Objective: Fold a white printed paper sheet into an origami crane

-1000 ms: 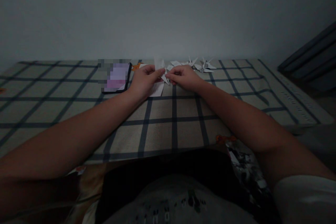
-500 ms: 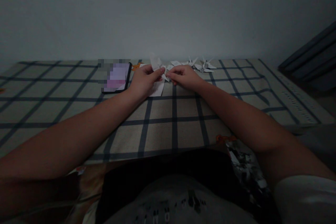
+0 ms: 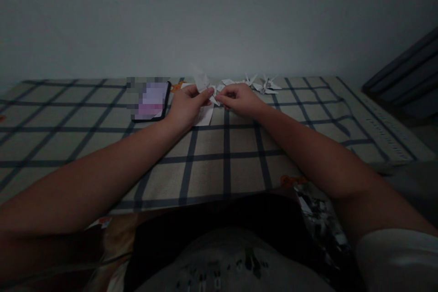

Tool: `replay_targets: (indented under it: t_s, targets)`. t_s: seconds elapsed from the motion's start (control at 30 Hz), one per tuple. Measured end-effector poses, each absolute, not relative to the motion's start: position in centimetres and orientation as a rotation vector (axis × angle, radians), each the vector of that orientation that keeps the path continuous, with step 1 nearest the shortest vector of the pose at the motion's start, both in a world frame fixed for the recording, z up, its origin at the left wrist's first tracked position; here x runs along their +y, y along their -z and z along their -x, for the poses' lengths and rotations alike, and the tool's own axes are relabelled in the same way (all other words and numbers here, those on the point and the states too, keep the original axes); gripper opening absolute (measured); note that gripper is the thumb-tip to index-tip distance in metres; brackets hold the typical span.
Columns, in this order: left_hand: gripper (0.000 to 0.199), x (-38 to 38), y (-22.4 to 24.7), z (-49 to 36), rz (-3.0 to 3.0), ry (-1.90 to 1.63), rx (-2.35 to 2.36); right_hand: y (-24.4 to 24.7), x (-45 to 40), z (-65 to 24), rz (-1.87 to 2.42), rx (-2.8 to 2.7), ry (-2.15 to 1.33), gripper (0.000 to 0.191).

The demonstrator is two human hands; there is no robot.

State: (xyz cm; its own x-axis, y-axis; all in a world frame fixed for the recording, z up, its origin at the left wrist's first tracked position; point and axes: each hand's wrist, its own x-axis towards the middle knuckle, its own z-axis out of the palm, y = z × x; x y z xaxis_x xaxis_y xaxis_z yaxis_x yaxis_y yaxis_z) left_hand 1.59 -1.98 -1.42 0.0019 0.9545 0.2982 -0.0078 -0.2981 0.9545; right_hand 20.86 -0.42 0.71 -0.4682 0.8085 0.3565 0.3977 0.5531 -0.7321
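A piece of folded white paper (image 3: pixel 201 80) is held up between my two hands near the back of the table. My left hand (image 3: pixel 188 102) pinches it between thumb and fingers, and its upper flap stands above the fingertips. On the other side, my right hand (image 3: pixel 239 99) has thumb and forefinger pressed together at a narrow pointed end of the paper. White paper sheets (image 3: pixel 205 116) lie under my left hand. Beyond my right hand are folded paper cranes (image 3: pixel 267 85), pale with pointed wings, partly overlapping one another.
A phone (image 3: pixel 150 100) with a blurred-out screen lies left of my left hand. The checked tablecloth (image 3: pixel 205 169) covers the table, which meets a plain wall (image 3: pixel 219 18) at the back. Dark folded fabric (image 3: pixel 407 77) hangs at the right.
The paper's upper flap has tipped slightly to the left. My right fingertips have shifted a little on the pointed end; both arms stay almost in place.
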Motion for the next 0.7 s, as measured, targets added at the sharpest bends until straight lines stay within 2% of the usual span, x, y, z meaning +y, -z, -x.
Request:
replay_targets:
  t_s: [0.13,0.57,0.7]
  targets:
    - [0.038,-2.07,1.34,-1.68,-1.407,-1.443,1.010,-0.47,-0.35,-20.68,0.942,-2.075,-0.737,0.021]
    - [0.033,-1.64,1.43,-1.53,-1.387,-1.485,0.998,-0.08,-0.59,-20.81,0.872,-2.101,-0.820,0.026]
    - [0.040,-1.18,1.82,-1.57,-1.359,-1.496,0.944,-0.10,-0.32,-20.75,0.848,-2.145,-0.715,0.023]
